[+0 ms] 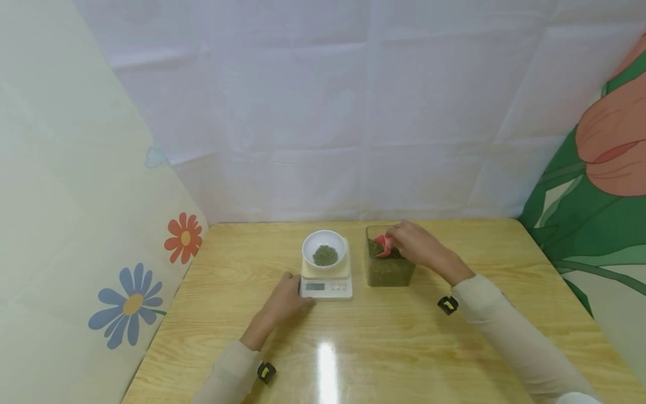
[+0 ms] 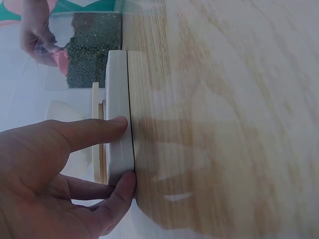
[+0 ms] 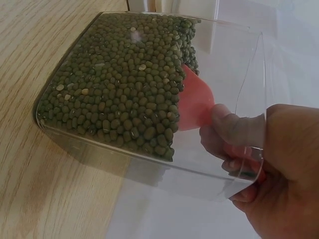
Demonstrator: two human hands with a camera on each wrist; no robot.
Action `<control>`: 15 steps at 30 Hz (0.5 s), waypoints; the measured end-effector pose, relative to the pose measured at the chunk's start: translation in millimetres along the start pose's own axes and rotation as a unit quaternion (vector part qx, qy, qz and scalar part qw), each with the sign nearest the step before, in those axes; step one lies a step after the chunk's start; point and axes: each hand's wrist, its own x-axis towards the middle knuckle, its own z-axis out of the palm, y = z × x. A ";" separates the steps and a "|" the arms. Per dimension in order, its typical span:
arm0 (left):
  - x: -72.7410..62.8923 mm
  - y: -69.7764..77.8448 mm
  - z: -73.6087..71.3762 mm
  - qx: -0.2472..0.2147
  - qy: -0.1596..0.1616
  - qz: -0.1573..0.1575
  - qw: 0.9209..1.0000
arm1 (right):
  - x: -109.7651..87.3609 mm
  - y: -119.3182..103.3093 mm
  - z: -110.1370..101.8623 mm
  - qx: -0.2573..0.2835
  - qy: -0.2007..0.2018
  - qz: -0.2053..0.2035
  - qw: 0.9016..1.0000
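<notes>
1. Over on the left, the left hand (image 1: 286, 297) is holding the near corner of the kitchen scale (image 1: 328, 295), thumb on the front edge and fingers at the side, so it's clamped on rather than spread.
2. Next along, the scale is sitting flat on the table (image 1: 232, 258) with its display (image 1: 315, 287) facing the near side. Digits are too small to read, so I can't judge progress by weight.
3. On top of that, the white bowl (image 1: 310, 246) is standing upright and already holding a small pile of green beans (image 1: 325, 256). I'd call it started, with plenty of bare bowl showing.
4. Just right of the scale, not touching it, the clear container (image 3: 234, 59) is holding way more beans (image 3: 114, 84), so the bulk looks unscooped.
5. Furthest right, the right hand (image 1: 416, 245) is reaching in from above, thumb and fingers pinching the pink scoop (image 3: 194, 102). Its end is dipping into the beans; can't tell how full. I'd say this scoopful isn't finished: nothing's being poured.
</notes>
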 end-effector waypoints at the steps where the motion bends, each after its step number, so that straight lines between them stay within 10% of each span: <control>1: -0.2 0.0 0.1 0.000 0.001 0.001 1.000 | -0.2 0.1 -0.2 0.000 -0.001 0.001 1.000; 15: -1.8 1.4 -0.7 -0.008 -0.001 -0.003 1.000 | -2.6 2.7 -0.7 0.007 0.011 -0.007 1.000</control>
